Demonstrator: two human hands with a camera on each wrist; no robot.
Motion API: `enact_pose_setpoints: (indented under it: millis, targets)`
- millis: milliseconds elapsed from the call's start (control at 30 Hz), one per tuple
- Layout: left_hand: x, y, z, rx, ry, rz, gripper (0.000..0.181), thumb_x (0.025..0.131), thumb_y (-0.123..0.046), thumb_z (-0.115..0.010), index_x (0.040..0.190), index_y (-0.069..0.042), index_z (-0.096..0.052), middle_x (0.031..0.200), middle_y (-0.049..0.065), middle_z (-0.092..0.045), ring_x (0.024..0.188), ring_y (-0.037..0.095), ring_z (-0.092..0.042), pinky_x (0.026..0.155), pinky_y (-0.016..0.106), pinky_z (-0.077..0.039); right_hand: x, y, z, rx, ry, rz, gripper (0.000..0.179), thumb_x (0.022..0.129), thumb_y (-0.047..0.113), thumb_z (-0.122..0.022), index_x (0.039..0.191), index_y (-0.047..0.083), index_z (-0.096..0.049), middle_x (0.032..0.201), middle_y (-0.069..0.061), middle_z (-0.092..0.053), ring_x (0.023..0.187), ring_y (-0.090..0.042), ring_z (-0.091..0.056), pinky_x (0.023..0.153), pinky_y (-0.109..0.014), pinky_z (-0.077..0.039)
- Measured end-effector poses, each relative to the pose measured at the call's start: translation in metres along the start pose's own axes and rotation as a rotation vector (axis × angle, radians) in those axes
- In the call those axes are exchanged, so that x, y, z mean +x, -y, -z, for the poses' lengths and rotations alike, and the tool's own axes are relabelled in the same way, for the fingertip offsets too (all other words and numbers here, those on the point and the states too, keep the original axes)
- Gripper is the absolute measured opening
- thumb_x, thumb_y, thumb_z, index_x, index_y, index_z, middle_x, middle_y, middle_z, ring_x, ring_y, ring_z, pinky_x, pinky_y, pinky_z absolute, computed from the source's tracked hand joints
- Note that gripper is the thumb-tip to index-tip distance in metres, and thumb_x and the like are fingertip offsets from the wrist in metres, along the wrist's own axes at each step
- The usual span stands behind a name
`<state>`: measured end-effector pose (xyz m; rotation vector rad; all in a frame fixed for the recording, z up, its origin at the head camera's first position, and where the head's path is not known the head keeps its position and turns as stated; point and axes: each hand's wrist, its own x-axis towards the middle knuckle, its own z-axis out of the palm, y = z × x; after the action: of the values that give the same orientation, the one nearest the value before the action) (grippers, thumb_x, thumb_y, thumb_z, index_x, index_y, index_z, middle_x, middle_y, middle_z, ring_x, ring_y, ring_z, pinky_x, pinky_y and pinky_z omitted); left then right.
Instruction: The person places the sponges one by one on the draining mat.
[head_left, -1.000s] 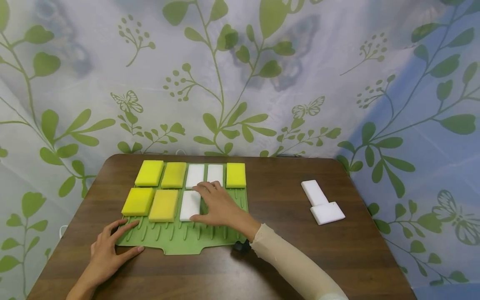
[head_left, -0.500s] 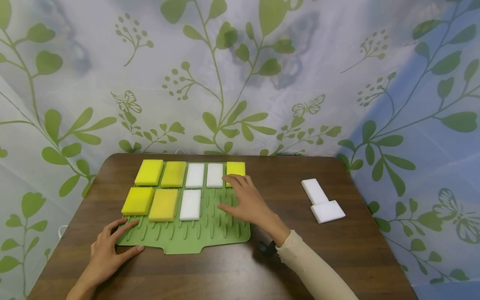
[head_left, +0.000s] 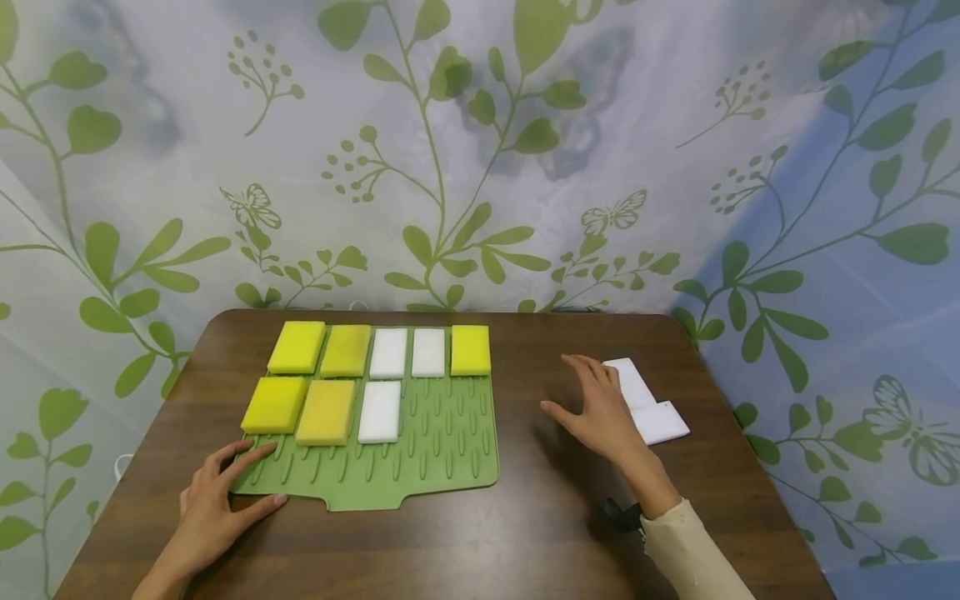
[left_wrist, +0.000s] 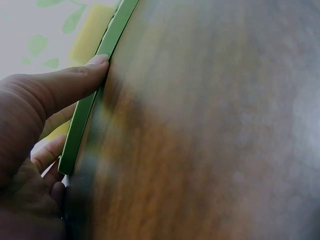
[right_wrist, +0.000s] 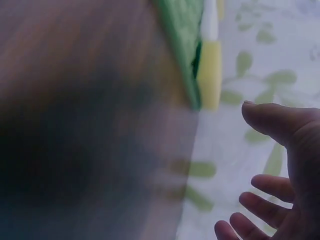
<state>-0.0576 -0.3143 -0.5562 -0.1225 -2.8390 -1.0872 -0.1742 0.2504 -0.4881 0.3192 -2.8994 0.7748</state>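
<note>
A green ridged drying mat point(head_left: 442, 450) lies on the table, bearing several yellow sponges point(head_left: 273, 405) and three white sponges point(head_left: 379, 412) in two rows. My left hand point(head_left: 213, 504) rests at the mat's near left corner. Its thumb touches the front edge of the mat point(left_wrist: 82, 122), and the other fingers lie along the left side. Over the table to the right, my right hand point(head_left: 600, 412) hovers with fingers spread and nothing in it. Beside it lie two more white sponges, one long point(head_left: 632, 383) and one set crosswise point(head_left: 663, 422), each partly hidden by that hand.
The brown wooden table point(head_left: 480, 558) runs up to a leaf-patterned curtain point(head_left: 480, 167) at the back and sides. A dark strap-like thing point(head_left: 621, 515) hangs at my right wrist. A white loop point(head_left: 122, 465) shows past the table's left edge.
My right hand has left the near white sponge on the mat and moved right, off the mat, to beside the two loose white sponges. The left hand has stayed put.
</note>
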Motion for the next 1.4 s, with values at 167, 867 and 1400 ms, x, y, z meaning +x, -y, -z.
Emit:
enact_pose_setpoints:
  millis: [167, 867, 1400]
  targets:
    - [-0.001, 0.001, -0.001, 0.005, -0.004, 0.001, 0.075, 0.085, -0.03, -0.092, 0.153, -0.022, -0.06, 0.16, 0.027, -0.036, 0.135, 0.063, -0.032, 0.092, 0.077, -0.021, -0.02, -0.033, 0.014, -0.039, -0.022, -0.066, 0.085, 0.094, 0.048, -0.083, 0.161, 0.011, -0.045, 0.162, -0.021, -0.046, 0.139, -0.049, -0.039, 0.108, -0.07, -0.041]
    - [-0.001, 0.0, -0.001, 0.01, 0.0, 0.006, 0.076, 0.085, -0.03, -0.092, 0.153, -0.022, -0.06, 0.16, 0.026, -0.036, 0.136, 0.064, -0.03, 0.093, 0.078, -0.02, -0.072, -0.108, 0.049, -0.16, -0.009, -0.349, 0.111, 0.089, 0.072, -0.076, 0.158, -0.006, -0.04, 0.157, -0.04, -0.041, 0.134, -0.061, -0.035, 0.1, -0.069, -0.037]
    - [0.0, 0.001, -0.001, 0.011, -0.007, -0.003, 0.075, 0.085, -0.03, -0.092, 0.153, -0.022, -0.06, 0.16, 0.026, -0.037, 0.134, 0.063, -0.033, 0.092, 0.077, -0.022, -0.076, -0.119, 0.049, -0.145, 0.122, -0.411, 0.116, 0.089, 0.069, -0.076, 0.161, -0.009, -0.031, 0.154, -0.044, -0.037, 0.134, -0.066, -0.032, 0.101, -0.075, -0.036]
